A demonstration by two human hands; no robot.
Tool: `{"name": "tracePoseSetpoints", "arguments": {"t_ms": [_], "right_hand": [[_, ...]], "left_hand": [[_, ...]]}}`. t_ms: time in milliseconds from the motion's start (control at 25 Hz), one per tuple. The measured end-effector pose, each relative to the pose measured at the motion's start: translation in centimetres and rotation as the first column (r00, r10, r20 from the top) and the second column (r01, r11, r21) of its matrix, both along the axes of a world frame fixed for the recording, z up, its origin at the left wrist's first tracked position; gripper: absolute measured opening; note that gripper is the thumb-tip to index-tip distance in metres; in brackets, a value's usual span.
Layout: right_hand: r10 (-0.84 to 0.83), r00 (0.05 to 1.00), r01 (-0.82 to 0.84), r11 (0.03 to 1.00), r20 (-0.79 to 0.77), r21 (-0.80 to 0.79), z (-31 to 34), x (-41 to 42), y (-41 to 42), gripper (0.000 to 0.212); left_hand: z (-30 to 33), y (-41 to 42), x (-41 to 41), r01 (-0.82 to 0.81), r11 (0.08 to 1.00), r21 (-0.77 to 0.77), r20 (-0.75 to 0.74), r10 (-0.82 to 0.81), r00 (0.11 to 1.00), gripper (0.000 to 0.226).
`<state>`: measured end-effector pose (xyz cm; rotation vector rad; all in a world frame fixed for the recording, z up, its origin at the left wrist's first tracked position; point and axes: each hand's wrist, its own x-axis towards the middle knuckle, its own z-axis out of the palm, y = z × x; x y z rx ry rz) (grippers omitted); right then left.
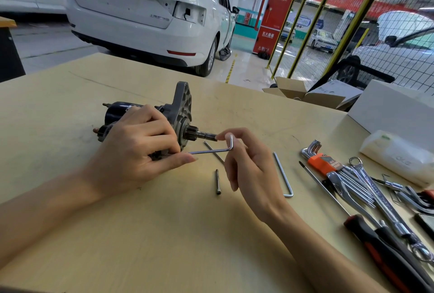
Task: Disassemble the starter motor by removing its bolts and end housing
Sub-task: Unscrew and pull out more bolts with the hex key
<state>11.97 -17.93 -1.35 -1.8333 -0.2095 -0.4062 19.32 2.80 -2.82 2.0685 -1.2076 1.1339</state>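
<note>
On the tabletop point(164, 234) the starter motor point(145, 114) lies on its side, black body to the left, grey end housing point(182, 102) and toothed shaft pointing right. The left hand point(136, 149) wraps its fingers round the motor; the right hand point(249, 166) pinches the bend of a hex key point(211, 150) whose long arm reaches the housing. Two loose bolts point(217, 182) lie just beside, near another hex key point(283, 175). Wrenches point(366, 187) sit well apart, right.

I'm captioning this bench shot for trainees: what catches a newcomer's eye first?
The starter motor lying mid-table, gripped by the left hand, while the right hand pinches a hex key reaching into its underside. Then a loose bolt just in front, and wrenches piled at right.
</note>
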Motion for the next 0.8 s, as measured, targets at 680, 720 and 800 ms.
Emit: {"name": "tracePoseSetpoints", "arguments": {"t_ms": [680, 720, 800], "right_hand": [[0.14, 0.99, -0.14, 0.99, -0.005, -0.009, -0.13, -0.26, 0.08, 0.027], [0.094, 0.996, -0.094, 0.995, -0.01, -0.015, -0.2, -0.15, 0.09, 0.025], [0.014, 1.0, -0.015, 0.999, -0.017, -0.043, -0.28, 0.02, 0.16, 0.024]], "left_hand": [[0.19, -0.1, -0.34, 0.011, 1.0, 0.001, -0.011, -0.011, 1.0, 0.046], [0.16, -0.11, -0.3, 0.011, 1.0, 0.0, -0.011, -0.011, 1.0, 0.046], [0.12, -0.11, -0.24, 0.012, 1.0, -0.001, -0.012, -0.012, 1.0, 0.046]]}}
